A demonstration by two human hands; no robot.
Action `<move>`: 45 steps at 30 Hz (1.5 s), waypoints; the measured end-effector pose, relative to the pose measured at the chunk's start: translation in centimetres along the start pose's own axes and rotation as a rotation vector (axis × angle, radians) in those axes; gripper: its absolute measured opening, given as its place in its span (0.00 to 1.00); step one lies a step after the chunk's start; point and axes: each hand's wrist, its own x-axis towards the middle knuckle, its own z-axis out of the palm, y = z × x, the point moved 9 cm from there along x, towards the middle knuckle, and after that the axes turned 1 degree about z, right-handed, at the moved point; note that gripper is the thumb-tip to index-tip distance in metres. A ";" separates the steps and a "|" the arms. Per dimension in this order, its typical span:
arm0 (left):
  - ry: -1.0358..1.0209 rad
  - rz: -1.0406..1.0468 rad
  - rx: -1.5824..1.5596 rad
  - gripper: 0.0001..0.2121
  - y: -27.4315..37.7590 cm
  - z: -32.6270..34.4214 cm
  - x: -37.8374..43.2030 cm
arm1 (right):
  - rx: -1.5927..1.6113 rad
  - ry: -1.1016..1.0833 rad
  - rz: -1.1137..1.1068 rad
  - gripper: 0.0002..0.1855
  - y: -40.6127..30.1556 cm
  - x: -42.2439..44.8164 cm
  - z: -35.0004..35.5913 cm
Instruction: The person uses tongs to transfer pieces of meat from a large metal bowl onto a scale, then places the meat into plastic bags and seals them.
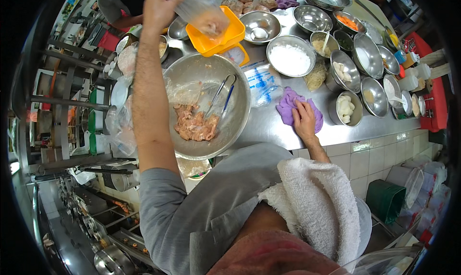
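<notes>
My left hand (161, 6) is raised at the top, its fingers closed on the rim of a clear plastic bag (207, 13) with some meat at its bottom. The bag hangs over a yellow plastic tray (236, 26) on a kitchen scale (236, 55). Below it stands a large steel bowl (239, 127) with raw marinated meat (196, 125), clear plastic film and metal tongs (228, 96). My right hand (304, 118) rests with spread fingers on a crumpled purple cloth (286, 107) on the steel table, right of the bowl.
Steel bowls with white powder (291, 57), an egg (259, 33), carrots (347, 22) and peeled white pieces (345, 108) fill the right and back. Plastic bags (261, 82) lie beside the large bowl. Filled bags (246, 4) sit at the back, near another person's arm (124, 22).
</notes>
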 end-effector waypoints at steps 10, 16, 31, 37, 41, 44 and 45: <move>0.153 -0.075 0.160 0.09 -4.4 -7.2 1.5 | -0.104 0.028 -0.059 0.16 0.4 -0.2 0.6; 0.129 -0.245 0.427 0.13 -13.2 -4.9 -1.7 | -0.098 0.034 -0.032 0.15 0.5 0.2 0.7; -0.440 0.051 -0.404 0.07 13.6 12.7 -26.8 | -0.317 -0.108 -0.164 0.06 -4.0 6.3 6.8; -0.591 -0.134 -0.402 0.08 7.8 22.9 -34.0 | -0.234 -0.310 -0.149 0.08 -1.9 6.8 8.2; -0.213 -0.089 -0.198 0.09 4.1 23.9 -32.6 | -0.227 -0.339 -0.145 0.07 -1.3 7.2 9.0; -0.046 -0.062 0.014 0.09 2.5 24.5 -31.1 | -0.228 -0.286 -0.184 0.05 -1.2 7.2 9.2; -0.042 -0.062 0.012 0.09 2.1 25.0 -30.8 | -0.230 -0.286 -0.188 0.05 -0.9 7.2 9.2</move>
